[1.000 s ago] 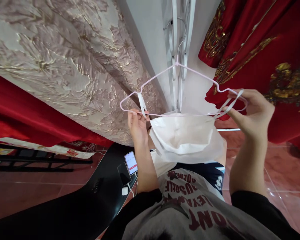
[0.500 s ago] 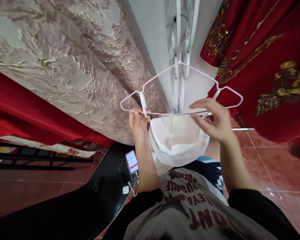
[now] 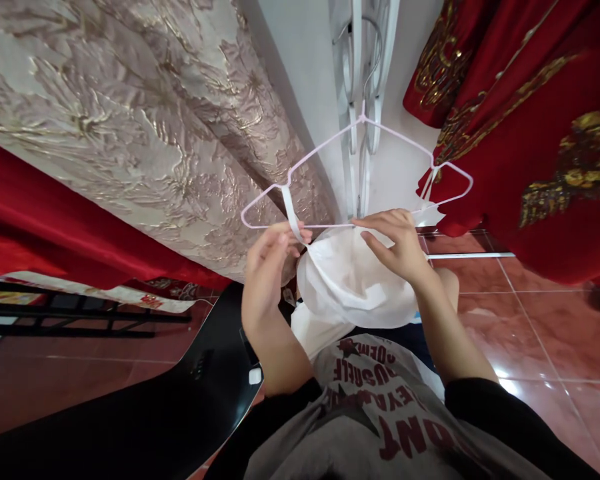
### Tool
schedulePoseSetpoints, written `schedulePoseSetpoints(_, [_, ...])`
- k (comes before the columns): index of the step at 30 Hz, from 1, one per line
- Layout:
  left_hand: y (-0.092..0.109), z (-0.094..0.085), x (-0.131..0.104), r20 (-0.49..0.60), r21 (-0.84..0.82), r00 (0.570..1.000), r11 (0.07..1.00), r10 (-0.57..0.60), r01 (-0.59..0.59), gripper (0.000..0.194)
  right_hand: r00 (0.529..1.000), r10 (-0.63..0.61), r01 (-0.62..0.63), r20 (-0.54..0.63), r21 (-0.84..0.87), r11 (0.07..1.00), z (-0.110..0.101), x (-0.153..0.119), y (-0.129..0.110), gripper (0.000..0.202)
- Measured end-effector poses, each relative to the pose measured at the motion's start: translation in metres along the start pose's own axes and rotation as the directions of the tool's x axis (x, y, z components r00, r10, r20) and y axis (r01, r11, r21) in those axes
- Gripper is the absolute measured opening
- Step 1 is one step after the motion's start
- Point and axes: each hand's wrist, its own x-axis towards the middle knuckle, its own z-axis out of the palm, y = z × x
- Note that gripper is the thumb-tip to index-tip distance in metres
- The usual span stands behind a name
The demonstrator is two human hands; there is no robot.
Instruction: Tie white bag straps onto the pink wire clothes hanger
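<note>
A pale pink hanger [image 3: 325,148] hangs from a white metal rack by its silver hook. A white garment [image 3: 353,280] hangs below it, one strap over the hanger's left notch and a thinner strap over the right one. My left hand [image 3: 273,260] is at the left strap, fingers curled beside it under the hanger's lower bar; whether they pinch it is hard to see. My right hand [image 3: 393,240] touches the top edge of the garment near the middle of the lower bar, thumb and fingers apart.
Cream and gold brocade cloth [image 3: 170,133] hangs at the left, red embroidered garments [image 3: 520,140] at the right. A black table [image 3: 170,400] with a small white case [image 3: 255,376] stands lower left. The white rack [image 3: 355,80] is behind the hanger.
My right hand has moved left from the right strap to the middle of the bar. My left hand has turned and shifted slightly left. The hanger has tilted, its right end drawn inward.
</note>
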Motion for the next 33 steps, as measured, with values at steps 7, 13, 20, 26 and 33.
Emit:
schedulePoseSetpoints(7, [0.038, -0.007, 0.031, -0.103, -0.179, 0.985, 0.971, 0.139, -0.156, 0.047, 1.0, -0.021, 0.021, -0.01, 0.006, 1.0, 0.011, -0.004, -0.009, 0.031])
schedulePoseSetpoints(13, [-0.006, -0.022, 0.029, -0.522, -0.185, 0.843, 0.948, 0.13, -0.26, 0.03, 0.999, -0.036, 0.035, -0.02, -0.036, 0.999, 0.018, -0.005, -0.01, 0.033])
schedulePoseSetpoints(20, [-0.039, 0.004, 0.025, -0.275, -0.206, 0.961, 0.975, 0.022, -0.082, 0.041, 0.996, -0.089, 0.088, -0.03, -0.038, 0.995, 0.025, -0.006, -0.018, 0.037])
schedulePoseSetpoints(26, [-0.038, 0.017, 0.025, -0.223, -0.253, 0.972, 0.959, 0.074, -0.131, 0.042, 0.845, -0.013, 0.014, -0.535, -0.002, 1.0, 0.006, -0.014, -0.006, 0.019])
schedulePoseSetpoints(33, [-0.037, 0.021, 0.023, -0.252, -0.212, 0.964, 0.966, 0.089, -0.145, 0.035, 0.808, 0.298, -0.275, -0.508, 0.123, 0.954, -0.028, 0.001, 0.028, 0.027])
